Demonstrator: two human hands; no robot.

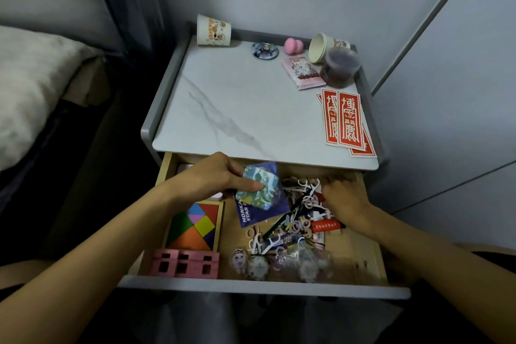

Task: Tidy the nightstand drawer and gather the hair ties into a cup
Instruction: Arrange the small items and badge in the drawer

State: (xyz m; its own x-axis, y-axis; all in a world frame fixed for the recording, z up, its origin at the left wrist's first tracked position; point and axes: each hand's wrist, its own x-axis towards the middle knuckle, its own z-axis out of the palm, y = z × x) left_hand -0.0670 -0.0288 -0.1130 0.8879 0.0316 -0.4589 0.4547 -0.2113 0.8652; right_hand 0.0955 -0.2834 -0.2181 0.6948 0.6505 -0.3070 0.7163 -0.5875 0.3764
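Note:
The nightstand drawer [371, 260] is pulled open below me. My left hand [215, 176] grips a round badge in a blue packet [259, 193] at the drawer's back, thumb pressed on its face. My right hand [344, 198] has its fingers curled down into a tangled heap of pink hair ties [300, 227] and white floss picks at the middle right; whether it holds anything is hidden. A paper cup [213, 30] lies on its side at the tabletop's back left. Stacked paper cups [324, 47] lie at the back right.
In the drawer lie a coloured tangram tray [195, 225], pink blocks [185, 262], small charms [251, 262] and a red tube [325, 225]. On top are a round badge [264, 50], pink sponge [293, 46], tissue pack [303, 74], brown tub [339, 67] and red stickers [346, 120]. A bed is left.

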